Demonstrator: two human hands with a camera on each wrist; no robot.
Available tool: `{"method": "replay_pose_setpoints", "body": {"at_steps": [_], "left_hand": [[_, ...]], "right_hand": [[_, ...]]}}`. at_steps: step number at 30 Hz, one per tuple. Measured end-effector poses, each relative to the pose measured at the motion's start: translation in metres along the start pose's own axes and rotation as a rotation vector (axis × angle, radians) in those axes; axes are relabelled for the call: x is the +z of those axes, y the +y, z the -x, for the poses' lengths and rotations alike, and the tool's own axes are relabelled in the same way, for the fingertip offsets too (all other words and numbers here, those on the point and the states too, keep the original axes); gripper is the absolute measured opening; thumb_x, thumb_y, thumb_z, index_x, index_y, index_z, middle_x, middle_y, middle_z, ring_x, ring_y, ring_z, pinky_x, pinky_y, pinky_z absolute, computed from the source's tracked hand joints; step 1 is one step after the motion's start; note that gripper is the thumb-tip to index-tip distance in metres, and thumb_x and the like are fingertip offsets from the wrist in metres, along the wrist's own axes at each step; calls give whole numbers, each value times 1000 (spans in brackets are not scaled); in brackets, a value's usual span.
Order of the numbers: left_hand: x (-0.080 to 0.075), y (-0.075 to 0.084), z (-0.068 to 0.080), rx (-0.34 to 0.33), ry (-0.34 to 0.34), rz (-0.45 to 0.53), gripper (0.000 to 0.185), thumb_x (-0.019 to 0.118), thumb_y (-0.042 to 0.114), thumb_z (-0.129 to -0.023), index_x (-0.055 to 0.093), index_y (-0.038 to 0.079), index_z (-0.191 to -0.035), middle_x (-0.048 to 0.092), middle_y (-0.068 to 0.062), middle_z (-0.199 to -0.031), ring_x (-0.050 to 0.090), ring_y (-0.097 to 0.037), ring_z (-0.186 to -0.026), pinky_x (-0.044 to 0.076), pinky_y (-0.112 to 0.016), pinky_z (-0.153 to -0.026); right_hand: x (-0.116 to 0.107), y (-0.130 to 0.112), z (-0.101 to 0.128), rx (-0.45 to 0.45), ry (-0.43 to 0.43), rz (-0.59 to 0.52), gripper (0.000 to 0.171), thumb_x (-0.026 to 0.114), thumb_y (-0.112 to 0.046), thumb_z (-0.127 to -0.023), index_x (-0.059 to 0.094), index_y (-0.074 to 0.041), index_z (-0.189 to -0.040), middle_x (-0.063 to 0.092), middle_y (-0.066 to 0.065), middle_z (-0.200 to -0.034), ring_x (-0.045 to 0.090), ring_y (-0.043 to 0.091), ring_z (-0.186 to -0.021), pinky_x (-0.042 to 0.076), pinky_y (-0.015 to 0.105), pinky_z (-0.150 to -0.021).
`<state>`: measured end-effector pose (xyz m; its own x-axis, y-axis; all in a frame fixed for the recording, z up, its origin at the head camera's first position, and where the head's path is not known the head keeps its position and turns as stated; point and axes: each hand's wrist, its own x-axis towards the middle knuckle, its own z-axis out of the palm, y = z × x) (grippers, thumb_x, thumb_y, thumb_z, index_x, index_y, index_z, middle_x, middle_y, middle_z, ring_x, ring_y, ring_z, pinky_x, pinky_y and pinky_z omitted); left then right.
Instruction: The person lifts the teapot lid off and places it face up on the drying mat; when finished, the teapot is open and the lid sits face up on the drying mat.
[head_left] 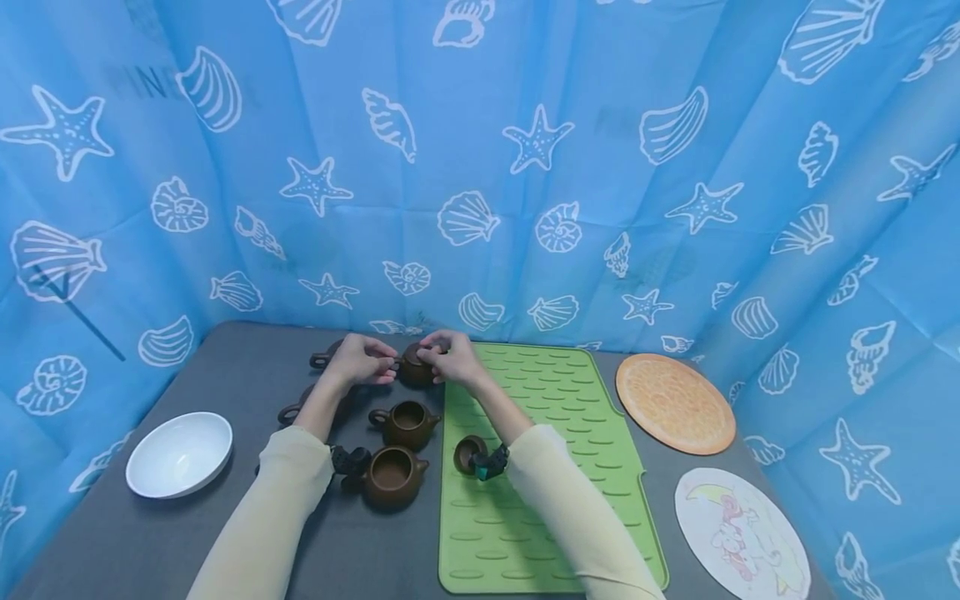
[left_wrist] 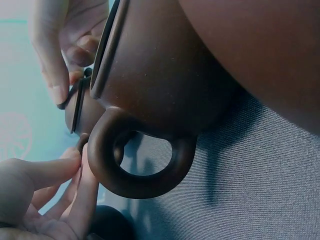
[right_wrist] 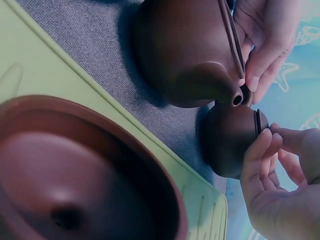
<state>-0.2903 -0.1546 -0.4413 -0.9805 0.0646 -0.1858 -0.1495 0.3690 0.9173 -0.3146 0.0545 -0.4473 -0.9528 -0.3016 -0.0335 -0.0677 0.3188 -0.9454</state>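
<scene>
Two forearms in long, pale cream sleeves (head_left: pixel 279 500), loose and soft, ending just short of the wrists. Bare left hand (head_left: pixel 362 360) and bare right hand (head_left: pixel 451 357), no rings visible. Small black device strapped behind each wrist; the right wrist device (head_left: pixel 490 461) with a teal patch.

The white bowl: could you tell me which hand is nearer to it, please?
Left. The left hand is at the far teapot, on the white bowl's side; the right hand is beyond it.
</scene>
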Motion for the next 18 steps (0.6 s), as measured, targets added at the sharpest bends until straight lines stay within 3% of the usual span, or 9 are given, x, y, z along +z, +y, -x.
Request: {"method": "replay_pose_setpoints", "body": {"at_steps": [4, 9, 13, 16, 18], "left_hand": [[0, 0, 1, -3, 3, -2, 24, 62, 2, -108, 72, -8, -127, 73, -29, -120, 79, -14, -80, 67, -29, -79], [0, 1, 1, -11, 7, 4, 24, 62, 2, -108, 72, -8, -127, 73, -29, -120, 78, -14, -79, 67, -28, -78], [0, 0, 0, -5, 11, -1, 23, 62, 1, -108, 72, -8, -126, 73, -28, -120, 78, -14, -78, 67, -28, -78], [0, 0, 1, 6, 10, -9, 23, 62, 2, -108, 72, -8, -126, 73, -29, -119, 78, -14, -78, 68, -30, -78], [0, -1, 2, 12, 9, -11, 23, 63, 1, -107, 72, -9, -125, 74, -29, -118, 78, -14, -78, 68, -30, -78]], "right_hand": [[0, 0, 2, -22, 15, 2, 22, 71, -11, -105, 70, 1, -123, 62, 2, -87, 60, 12, -64, 62, 29, -58], [-6, 0, 8, -56, 45, -6, 22, 71, -10, -105, 70, 2, -123, 63, 5, -92, 61, 14, -61, 67, 47, -66], [-13, 0, 12, -86, 59, 2, 23, 70, -12, -106, 70, 3, -124, 63, 6, -95, 60, 12, -60, 66, 51, -68], [-20, -2, 17, -106, 51, 22, 22, 70, -12, -106, 70, 3, -122, 64, 6, -96, 60, 12, -58, 66, 52, -68], [-25, -4, 23, -121, 32, 26, 21, 69, -11, -106, 70, 3, -121, 64, 8, -99, 60, 12, -58, 65, 60, -73]]}}
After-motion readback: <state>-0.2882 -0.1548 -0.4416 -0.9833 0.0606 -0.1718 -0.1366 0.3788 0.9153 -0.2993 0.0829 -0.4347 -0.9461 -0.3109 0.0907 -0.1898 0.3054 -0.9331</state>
